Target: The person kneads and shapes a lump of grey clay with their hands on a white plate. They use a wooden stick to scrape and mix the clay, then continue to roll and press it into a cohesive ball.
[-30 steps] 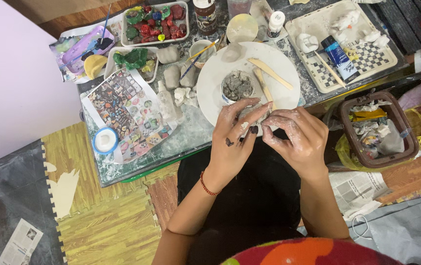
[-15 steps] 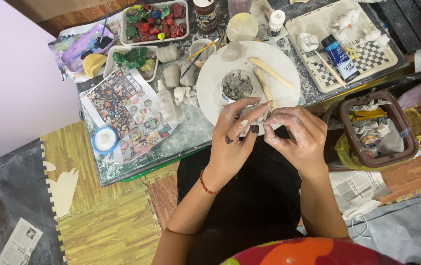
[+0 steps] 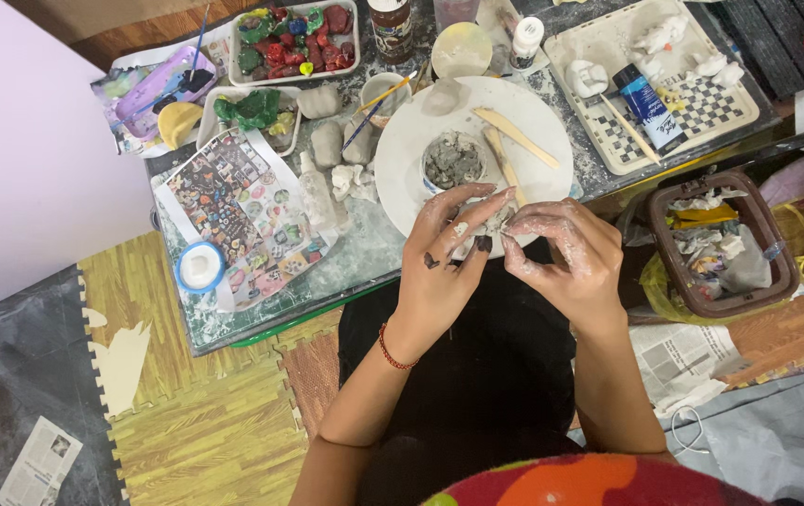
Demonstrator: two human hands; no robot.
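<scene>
My left hand and my right hand meet over my lap at the near edge of a low table. Both are smeared with pale clay. Between their fingertips they pinch a small grey lump of clay. A red thread bracelet circles my left wrist. Just beyond my fingers lies a white round plate carrying a small bowl of grey clay and two wooden modelling sticks.
On the table are a tray of coloured clay pieces, grey clay figures, a picture sheet, a roll of white tape and a checkered tray with a blue tube. A brown basket of scraps stands at right. Foam floor mats lie at left.
My fingers have shifted slightly on the clay lump, working it. Both hands stay in the same place.
</scene>
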